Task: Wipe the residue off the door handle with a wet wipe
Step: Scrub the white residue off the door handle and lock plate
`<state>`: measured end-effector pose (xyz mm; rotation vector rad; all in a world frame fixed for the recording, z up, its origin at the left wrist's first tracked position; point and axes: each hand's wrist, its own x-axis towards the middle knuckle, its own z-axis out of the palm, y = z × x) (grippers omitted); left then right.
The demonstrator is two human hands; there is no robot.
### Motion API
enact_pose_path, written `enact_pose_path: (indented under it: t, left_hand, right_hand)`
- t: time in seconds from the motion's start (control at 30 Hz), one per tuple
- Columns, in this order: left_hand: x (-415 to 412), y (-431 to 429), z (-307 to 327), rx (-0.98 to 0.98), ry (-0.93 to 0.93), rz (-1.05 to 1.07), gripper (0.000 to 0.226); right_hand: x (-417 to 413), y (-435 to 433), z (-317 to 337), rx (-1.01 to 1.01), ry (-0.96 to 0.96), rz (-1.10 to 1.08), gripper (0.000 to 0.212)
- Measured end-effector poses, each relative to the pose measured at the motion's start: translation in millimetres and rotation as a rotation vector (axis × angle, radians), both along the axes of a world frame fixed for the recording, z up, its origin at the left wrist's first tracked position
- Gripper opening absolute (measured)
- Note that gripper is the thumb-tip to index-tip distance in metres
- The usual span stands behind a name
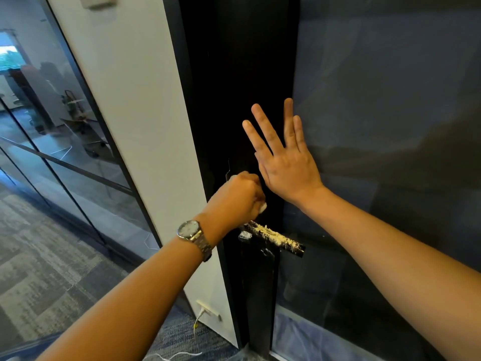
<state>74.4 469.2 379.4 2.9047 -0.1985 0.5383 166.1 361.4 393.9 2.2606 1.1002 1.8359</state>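
Left hand (238, 196) fisted round wet wipe (263, 207), door handle (273, 237) just below, right hand (283, 162) flat

Pale yellow residue (270, 234) speckles the black door handle (298, 249). The wet wipe (263, 207) is white, the door frame (234, 100) black, the wall (135, 100) off-white. The carpet (39, 256) is mottled grey-blue blocks and the wristwatch (191, 230) silver.

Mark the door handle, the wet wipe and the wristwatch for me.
door handle (273, 237): head view, residue-coated middle of the bar.
wet wipe (263, 207): head view, visible white corner.
wristwatch (188, 228): head view, dial face.
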Motion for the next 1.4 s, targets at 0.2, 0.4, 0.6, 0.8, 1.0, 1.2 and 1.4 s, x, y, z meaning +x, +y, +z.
enact_pose_path:
  t: [0.2, 0.4, 0.6, 0.8, 1.0, 1.2, 1.4]
  left_hand:
    - [-4.9, -0.1, -13.7, -0.608, -0.107, 0.424, 0.019]
    - [-0.7, 7.4, -20.9, -0.831, 0.044, 0.551, 0.023]
    - [-11.4, 2.8, -29.2, -0.874, -0.106, 0.486, 0.016]
    - [-8.0, 4.9, -17.5, -0.811, -0.119, 0.450, 0.014]
    - [-5.7, 12.0, -8.3, -0.700, 0.023, 0.455, 0.012]
    - [-7.6, 11.9, -0.8, -0.486, 0.105, 0.356, 0.018]
    - [-21.4, 21.1, 7.5, -0.367, 0.179, 0.224, 0.018]
  right_hand:
    - [0.8, -1.2, -0.2, -0.008, 0.027, 0.032, 0.061]
    - [1.2, -1.3, -1.8, -0.017, 0.017, 0.014, 0.063]
    - [1.6, -1.1, -0.7, -0.018, 0.009, 0.006, 0.061]
    - [2.8, -1.1, -2.2, -0.017, 0.006, 0.010, 0.063]
    - [2.8, -0.8, -3.7, -0.018, 0.014, 0.007, 0.064]
    - [2.8, -1.4, -4.3, -0.017, 0.006, -0.002, 0.063]
    - [3.5, -0.9, -4.5, -0.015, 0.007, 0.005, 0.062]
